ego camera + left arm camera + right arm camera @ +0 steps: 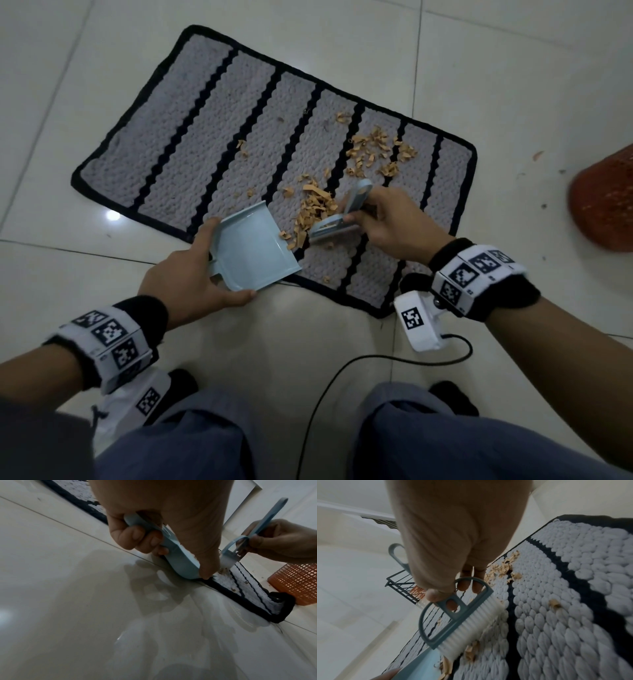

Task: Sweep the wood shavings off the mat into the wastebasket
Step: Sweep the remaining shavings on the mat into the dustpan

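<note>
Your right hand (383, 222) grips the brush (337, 224); the wood shavings (313, 210) lie between it and the dustpan (253, 250) gripped by your left hand (186, 274).

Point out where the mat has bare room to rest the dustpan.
The striped woven mat lies bare at its left, far stripes. Wood shavings crowd the right half, beside the pale blue dustpan and brush.

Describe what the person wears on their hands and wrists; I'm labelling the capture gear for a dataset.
Both hands are bare. Each wrist carries a black cuff under a white band of black-and-white square markers. A white camera block with its own marker hangs off the right wrist, and a black cable runs from it. A similar white block sits below the left wrist.
</note>
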Demonstrator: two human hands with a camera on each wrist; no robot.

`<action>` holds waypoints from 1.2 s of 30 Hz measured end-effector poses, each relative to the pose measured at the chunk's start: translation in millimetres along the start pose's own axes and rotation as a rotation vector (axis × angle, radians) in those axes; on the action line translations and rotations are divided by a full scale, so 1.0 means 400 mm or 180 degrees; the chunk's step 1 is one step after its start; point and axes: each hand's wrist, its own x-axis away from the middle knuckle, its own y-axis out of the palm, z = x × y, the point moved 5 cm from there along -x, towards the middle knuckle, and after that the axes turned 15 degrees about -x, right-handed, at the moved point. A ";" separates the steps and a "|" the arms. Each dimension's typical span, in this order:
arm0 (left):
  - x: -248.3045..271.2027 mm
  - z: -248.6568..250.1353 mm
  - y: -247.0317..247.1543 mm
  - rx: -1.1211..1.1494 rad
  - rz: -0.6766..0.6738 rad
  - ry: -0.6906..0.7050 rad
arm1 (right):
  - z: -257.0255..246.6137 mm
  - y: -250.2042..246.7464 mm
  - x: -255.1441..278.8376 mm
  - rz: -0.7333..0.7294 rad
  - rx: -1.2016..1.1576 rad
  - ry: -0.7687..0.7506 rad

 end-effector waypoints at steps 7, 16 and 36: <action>-0.005 -0.005 0.004 -0.0004 -0.0090 0.0019 | -0.007 0.027 0.039 -0.1050 0.0372 0.0382; -0.006 -0.003 -0.009 -0.0008 -0.0035 0.0000 | 0.007 0.006 -0.022 0.0368 -0.0207 0.0119; 0.010 0.020 0.008 0.0277 -0.0063 -0.0196 | 0.031 0.118 -0.077 0.1424 0.0143 -0.0524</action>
